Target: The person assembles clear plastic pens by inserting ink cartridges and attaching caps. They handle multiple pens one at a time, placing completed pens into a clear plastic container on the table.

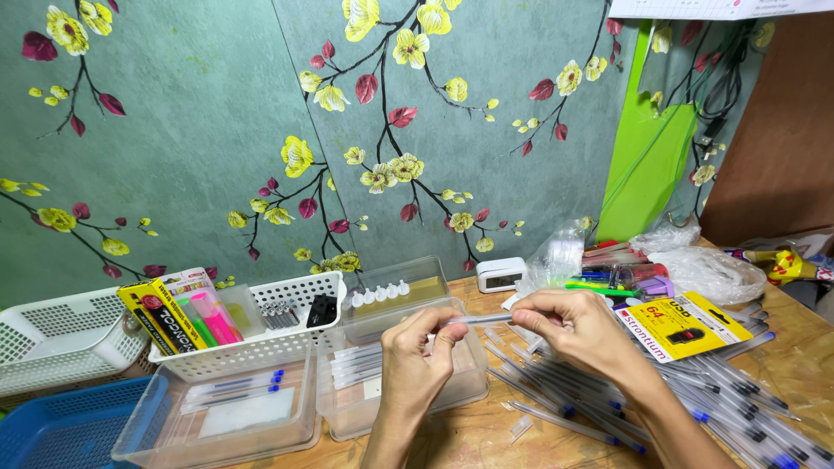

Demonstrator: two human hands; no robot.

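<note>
Both my hands hold one thin clear pen [483, 320] level above the wooden table [808, 365]. My left hand [419, 354] pinches its left end over a clear plastic box [473, 382] that contains several pens. My right hand [573, 328] grips the pen's right end with the fingertips. Below and right of my right hand lies a pile of clear pens with blue caps [695, 395], spread across the table. A small clear cap piece [520, 426] lies on the table near my wrists.
A white basket [261, 347] with highlighters and a marker box stands at left. In front of it lies a flat clear tray [217, 417] of pens. A blue basket [61, 426], another white basket [61, 334], a small white clock [500, 274], a yellow card package [682, 326] and plastic bags [708, 269] surround them.
</note>
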